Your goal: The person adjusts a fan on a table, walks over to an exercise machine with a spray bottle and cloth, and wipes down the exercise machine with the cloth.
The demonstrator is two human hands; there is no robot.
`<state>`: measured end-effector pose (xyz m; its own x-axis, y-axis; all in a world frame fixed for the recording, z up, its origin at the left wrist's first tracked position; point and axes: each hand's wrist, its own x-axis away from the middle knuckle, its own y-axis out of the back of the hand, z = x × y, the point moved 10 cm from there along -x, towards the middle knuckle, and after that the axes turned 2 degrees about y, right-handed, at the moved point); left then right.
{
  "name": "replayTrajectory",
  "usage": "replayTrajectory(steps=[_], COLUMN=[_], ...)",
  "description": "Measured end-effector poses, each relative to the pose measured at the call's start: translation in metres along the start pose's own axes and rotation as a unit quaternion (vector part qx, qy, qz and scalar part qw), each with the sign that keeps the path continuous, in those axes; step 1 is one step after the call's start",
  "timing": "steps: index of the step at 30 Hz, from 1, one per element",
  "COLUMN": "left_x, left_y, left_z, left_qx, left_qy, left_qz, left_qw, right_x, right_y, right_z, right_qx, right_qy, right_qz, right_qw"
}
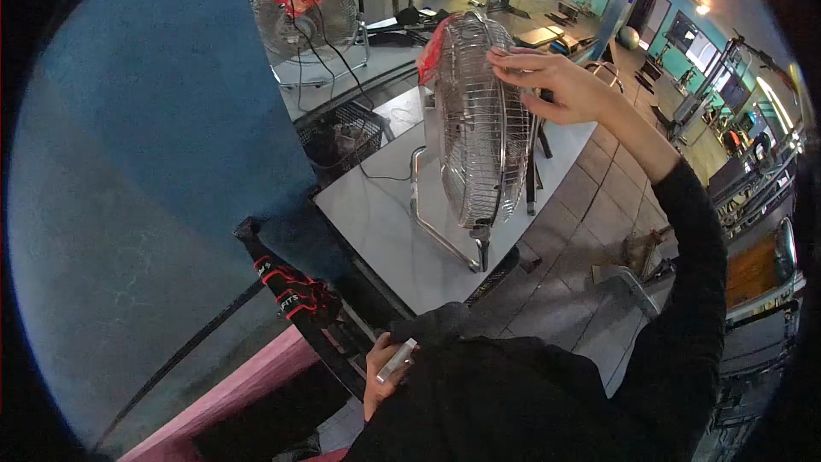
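Observation:
A metal floor fan point(483, 120) with a round wire cage stands on a white tabletop point(376, 239), seen nearly edge-on. My right hand point(560, 85) rests on the upper part of its cage, fingers stretched out over the wires. Red cloth point(434, 51) lies against the far side of the cage, partly hidden by it. Low in the view, my left hand point(378, 372) is curled close to my dark clothing, with a small silvery piece point(397, 361) at its fingers. Whether it grips that piece or dark fabric beside it is unclear.
A mirror point(342, 68) behind reflects the fan and red cloth. Beside the table stands a black basket point(342, 137); cords hang nearby. Black-and-red straps point(295, 291) hang by the blue wall point(171, 94). Tiled floor point(556, 291) and gym machines point(753, 180) extend to the right.

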<state>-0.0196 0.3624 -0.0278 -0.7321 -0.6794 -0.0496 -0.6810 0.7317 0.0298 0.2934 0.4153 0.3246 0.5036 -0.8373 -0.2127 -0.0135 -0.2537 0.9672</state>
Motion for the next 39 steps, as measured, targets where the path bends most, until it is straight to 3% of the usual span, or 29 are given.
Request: replayTrajectory(steps=[5,10,13,19,20,22,23,26,27,29,30,32,33,35,39], left_x=[0.001,0.004,-0.005,-0.02,-0.019,-0.021,-0.025,-0.022,-0.02,-0.015,-0.014,0.001,0.002,-0.014,-0.009], left_y=[-0.006,-0.005,-0.005,0.0,0.0,0.005,0.007,0.005,0.002,0.012,0.012,0.005,0.007,0.013,0.019], left_z=[0.0,0.027,0.018,0.028,0.035,0.057,0.043,0.061,0.065,0.081,0.098,0.175,0.168,0.103,0.127], left_qx=[-0.021,0.048,-0.014,0.032,0.036,0.083,0.073,-0.015,-0.014,0.158,0.158,0.262,0.262,0.19,0.222], left_qy=[-0.021,0.067,-0.009,0.002,-0.002,0.074,0.035,0.04,0.04,0.072,0.073,0.304,0.304,0.073,0.122], left_qz=[0.015,-0.014,0.033,0.049,0.061,0.039,0.033,0.094,0.097,-0.004,-0.005,-0.027,-0.03,-0.005,-0.048], left_qw=[0.999,0.997,0.999,0.998,0.998,0.993,0.996,0.995,0.994,0.985,0.985,0.916,0.916,0.979,0.966], right_x=[-0.018,-0.034,-0.043,-0.056,-0.058,-0.059,-0.055,-0.051,-0.046,-0.037,-0.032,-0.027,-0.024,-0.02,-0.012], right_y=[0.001,-0.001,-0.005,-0.013,-0.014,-0.016,-0.016,-0.018,-0.016,-0.013,-0.007,-0.006,-0.003,-0.004,-0.009], right_z=[0.006,0.007,0.014,0.019,0.022,0.016,0.019,0.035,0.038,0.04,0.044,0.046,0.046,0.045,0.04], right_qx=[0.034,0.035,0.075,0.102,0.109,0.163,0.195,0.303,0.32,0.32,0.317,0.324,0.333,0.327,0.336], right_qy=[0.019,-0.013,0.002,-0.011,-0.021,-0.147,-0.169,-0.217,-0.218,-0.214,-0.21,-0.222,-0.234,-0.233,-0.227], right_qz=[-0.009,0.007,0.001,0.05,0.055,0.079,0.032,0.003,-0.05,-0.084,-0.121,-0.137,-0.154,-0.176,-0.207], right_qw=[0.999,0.999,0.997,0.993,0.992,0.973,0.966,0.928,0.921,0.919,0.917,0.909,0.9,0.899,0.89])
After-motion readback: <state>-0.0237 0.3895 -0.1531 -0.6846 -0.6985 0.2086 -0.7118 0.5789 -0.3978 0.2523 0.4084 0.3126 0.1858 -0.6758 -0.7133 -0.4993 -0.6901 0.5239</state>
